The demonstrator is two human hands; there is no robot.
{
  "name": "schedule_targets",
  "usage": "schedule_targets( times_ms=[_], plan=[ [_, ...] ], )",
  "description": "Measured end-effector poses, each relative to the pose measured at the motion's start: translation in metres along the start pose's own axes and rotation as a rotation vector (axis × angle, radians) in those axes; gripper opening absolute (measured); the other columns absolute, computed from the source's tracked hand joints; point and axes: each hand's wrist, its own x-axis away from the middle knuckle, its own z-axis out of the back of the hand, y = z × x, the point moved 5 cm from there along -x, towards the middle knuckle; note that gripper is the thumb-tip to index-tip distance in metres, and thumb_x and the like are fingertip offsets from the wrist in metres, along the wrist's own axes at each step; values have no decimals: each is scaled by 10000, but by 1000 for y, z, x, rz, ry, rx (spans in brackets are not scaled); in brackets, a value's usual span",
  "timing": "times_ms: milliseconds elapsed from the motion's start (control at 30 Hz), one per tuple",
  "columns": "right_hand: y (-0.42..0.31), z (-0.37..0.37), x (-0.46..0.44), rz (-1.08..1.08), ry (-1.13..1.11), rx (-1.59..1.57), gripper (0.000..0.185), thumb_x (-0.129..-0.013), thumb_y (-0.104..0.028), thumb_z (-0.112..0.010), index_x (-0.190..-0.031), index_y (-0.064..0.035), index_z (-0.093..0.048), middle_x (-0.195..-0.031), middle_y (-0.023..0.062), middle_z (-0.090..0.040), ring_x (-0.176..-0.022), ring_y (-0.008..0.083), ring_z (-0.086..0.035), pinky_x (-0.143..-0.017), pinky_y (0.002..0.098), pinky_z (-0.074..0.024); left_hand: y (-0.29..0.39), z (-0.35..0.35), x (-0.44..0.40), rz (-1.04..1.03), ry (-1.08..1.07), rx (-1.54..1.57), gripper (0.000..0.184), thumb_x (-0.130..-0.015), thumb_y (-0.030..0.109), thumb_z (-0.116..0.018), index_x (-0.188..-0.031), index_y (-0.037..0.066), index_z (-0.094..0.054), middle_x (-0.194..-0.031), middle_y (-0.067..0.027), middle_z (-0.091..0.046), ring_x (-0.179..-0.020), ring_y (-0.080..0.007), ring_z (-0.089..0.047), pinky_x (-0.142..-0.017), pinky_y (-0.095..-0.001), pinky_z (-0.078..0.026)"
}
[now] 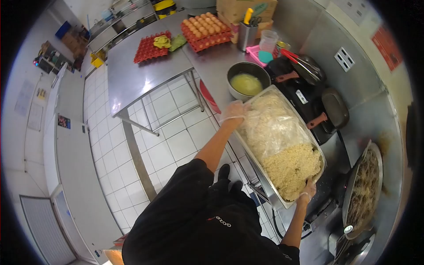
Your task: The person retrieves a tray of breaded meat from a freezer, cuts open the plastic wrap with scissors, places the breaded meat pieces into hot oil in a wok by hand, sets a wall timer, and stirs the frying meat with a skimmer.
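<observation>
A metal tray [247, 152] is heaped with pale crumbs [291, 165]. Clear plastic [278, 128] covers the crumbs over its far part. My left hand [235, 111], in a clear glove, is at the tray's far left corner, its fingers over the plastic edge. At the near right corner, my gloved right hand [308, 190] grips the rim, with fingertips over the inside edge. Just beyond the tray stands a pot [234, 88] holding yellowish liquid [246, 84].
Right of the tray are pans [335, 108] and a large wok of bubbling oil [364, 190]. Egg trays [205, 31], a utensil holder [247, 37] and red tongs [302, 62] lie beyond. A steel table [132, 79] stands left.
</observation>
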Motion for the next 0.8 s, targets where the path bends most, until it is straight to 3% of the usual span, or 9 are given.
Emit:
schedule_targets(
  times_ms=[67, 167, 233, 300, 367, 433, 500, 600, 800],
  plan=[
    [0, -1, 3, 35, -35, -15, 513, -1014, -326, -713, -1333, 72, -651, -1228, 129, -726, -985, 238, -707, -861, 368, -560, 3, 13, 14, -39, -88, -6, 602, -1084, 565, -463, -1199, 15, -680, -1252, -255, -697, -1137, -412, -688, -908, -530, -575],
    [14, 10, -13, 131, -60, 12, 481, -1022, -271, -693, -1371, 54, -631, -1253, 126, -717, -1001, 239, -706, -856, 367, -561, -38, -47, -4, -161, 23, -59, 615, -1063, 592, -493, -1153, 12, -677, -1161, -267, -719, -1074, -429, -703, -840, -538, -583],
    [28, 17, -27, 112, -178, -157, 423, -1024, -180, -688, -1367, 55, -611, -1247, 116, -709, -1023, 220, -700, -886, 350, -567, -18, -3, 37, -184, 2, -76, 583, -1073, 563, -488, -1144, 16, -676, -1148, -255, -720, -1054, -424, -708, -835, -535, -582],
    [27, 25, -34, 93, -173, -82, 470, -1027, -217, -689, -1395, 58, -591, -1248, 129, -711, -1037, 239, -694, -892, 356, -558, -18, 2, 64, -213, -28, -96, 551, -1083, 535, -483, -1134, 21, -675, -1135, -243, -721, -1034, -420, -712, -831, -533, -581],
    [28, 32, -45, 73, -167, -11, 517, -1029, -253, -691, -1422, 61, -571, -1250, 142, -712, -1051, 259, -689, -897, 363, -549, -49, -22, 76, 25, 91, 52, 503, -1092, 466, -482, -1133, -12, -633, -1052, -270, -725, -1012, -461, -711, -861, -560, -573],
    [27, 40, -60, 122, -88, 355, 452, -1032, -235, -686, -1364, 62, -607, -1215, 140, -714, -1029, 260, -685, -883, 348, -547, -54, -15, 110, 99, 57, 36, 489, -1097, 451, -463, -1123, -11, -623, -1031, -281, -719, -987, -478, -703, -832, -576, -563],
    [20, 39, -66, 183, -185, 318, 429, -1031, -232, -688, -1338, 60, -622, -1185, 125, -718, -1005, 236, -685, -867, 336, -546, -70, -25, 142, 26, 81, 39, 481, -1098, 448, -463, -1102, -8, -615, -1018, -291, -715, -974, -489, -696, -811, -580, -553],
    [14, 37, -78, 199, -323, 230, 395, -1025, -230, -696, -1298, 51, -650, -1129, 94, -726, -965, 193, -684, -848, 316, -541, -61, 3, 199, 282, -4, 71, 483, -1091, 470, -470, -1096, 8, -613, -996, -293, -715, -965, -492, -697, -813, -585, -546],
    [-7, -8, -91, 107, -383, 333, 443, -993, -273, -764, -1317, 14, -669, -1098, 70, -741, -927, 154, -688, -831, 279, -539, -78, 20, 231, 450, -78, 147, 576, -999, 616, -563, -1167, 69, -628, -1149, -293, -705, -1131, -463, -661, -1003, -569, -491]
  ],
)
